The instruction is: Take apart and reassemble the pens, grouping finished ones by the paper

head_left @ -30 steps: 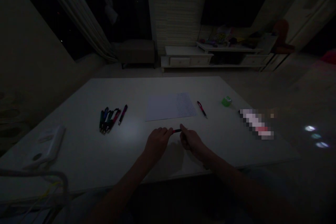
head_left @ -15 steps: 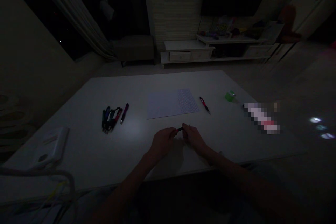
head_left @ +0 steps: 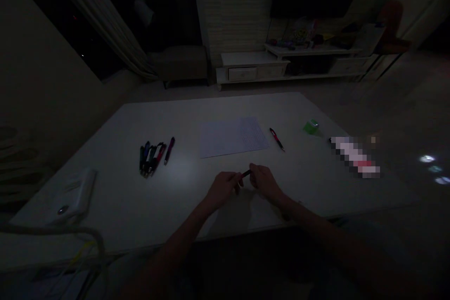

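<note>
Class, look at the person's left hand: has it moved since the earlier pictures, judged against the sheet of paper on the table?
Yes: the left hand has shifted rightward relative to the sheet of paper, towards the sheet's middle.

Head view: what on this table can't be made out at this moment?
The dark pen: its ends are hidden by the left hand and the right hand.
The pink-and-white object: pixelated, so its kind can't be told.
The sheet of paper: its writing is too small and dim to read.
The bunched pens: they overlap in dim light, so their number is unclear.
</note>
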Available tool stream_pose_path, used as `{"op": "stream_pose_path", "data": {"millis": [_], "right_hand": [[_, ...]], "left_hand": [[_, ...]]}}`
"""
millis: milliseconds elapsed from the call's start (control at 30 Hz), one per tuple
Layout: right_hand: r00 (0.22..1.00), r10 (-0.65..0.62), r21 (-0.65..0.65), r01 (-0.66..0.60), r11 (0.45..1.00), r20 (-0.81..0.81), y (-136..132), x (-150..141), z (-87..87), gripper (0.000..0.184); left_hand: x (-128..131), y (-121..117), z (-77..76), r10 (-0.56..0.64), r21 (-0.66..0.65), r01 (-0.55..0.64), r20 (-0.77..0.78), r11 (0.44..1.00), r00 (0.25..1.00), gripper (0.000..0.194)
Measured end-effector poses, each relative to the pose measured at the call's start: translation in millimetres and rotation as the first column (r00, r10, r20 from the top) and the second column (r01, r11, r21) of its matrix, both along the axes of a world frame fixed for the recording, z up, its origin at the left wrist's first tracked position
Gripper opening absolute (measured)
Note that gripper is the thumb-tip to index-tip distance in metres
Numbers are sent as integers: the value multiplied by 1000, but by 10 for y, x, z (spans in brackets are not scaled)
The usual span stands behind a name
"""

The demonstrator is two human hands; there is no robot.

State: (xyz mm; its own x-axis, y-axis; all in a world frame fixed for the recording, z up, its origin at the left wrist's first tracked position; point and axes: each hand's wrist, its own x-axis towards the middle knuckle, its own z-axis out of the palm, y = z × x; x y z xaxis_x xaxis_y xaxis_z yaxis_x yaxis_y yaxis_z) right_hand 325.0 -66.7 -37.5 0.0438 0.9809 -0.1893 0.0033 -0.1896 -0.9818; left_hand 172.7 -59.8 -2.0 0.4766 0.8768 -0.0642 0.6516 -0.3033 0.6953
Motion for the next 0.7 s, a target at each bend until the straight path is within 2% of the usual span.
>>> {"op": "stream_pose_path", "data": {"millis": [67, 167, 267, 367, 467, 600, 700], "right_hand": [[999, 7, 14, -7, 1000, -33, 9, 9, 51, 46], [993, 116, 20, -115, 993, -37, 40, 44, 135, 42], [978, 205, 26, -206, 978, 32, 83, 106, 188, 37], [967, 229, 36, -234, 971, 114, 116, 170, 206, 37], [955, 222, 21, -230, 973, 199, 125, 206, 209, 44], [945, 213, 99, -243, 965, 248, 122, 213, 219, 34], [938, 241, 53, -261, 964, 248, 126, 208, 227, 40]], "left_hand": [[-44, 44, 27, -10, -47, 13, 65, 999, 998, 44], [-118, 68, 36, 18, 139, -17, -3, 990, 1000, 34], [-155, 63, 5, 23, 326, 31, -160, 945, 987, 23], [-151, 64, -31, 43, 427, 79, -268, 901, 963, 18], [-141, 69, -46, 57, 469, 99, -308, 878, 950, 17], [-148, 70, -57, 67, 474, 102, -325, 875, 943, 16], [-159, 70, -69, 68, 486, 107, -329, 868, 942, 15]]}}
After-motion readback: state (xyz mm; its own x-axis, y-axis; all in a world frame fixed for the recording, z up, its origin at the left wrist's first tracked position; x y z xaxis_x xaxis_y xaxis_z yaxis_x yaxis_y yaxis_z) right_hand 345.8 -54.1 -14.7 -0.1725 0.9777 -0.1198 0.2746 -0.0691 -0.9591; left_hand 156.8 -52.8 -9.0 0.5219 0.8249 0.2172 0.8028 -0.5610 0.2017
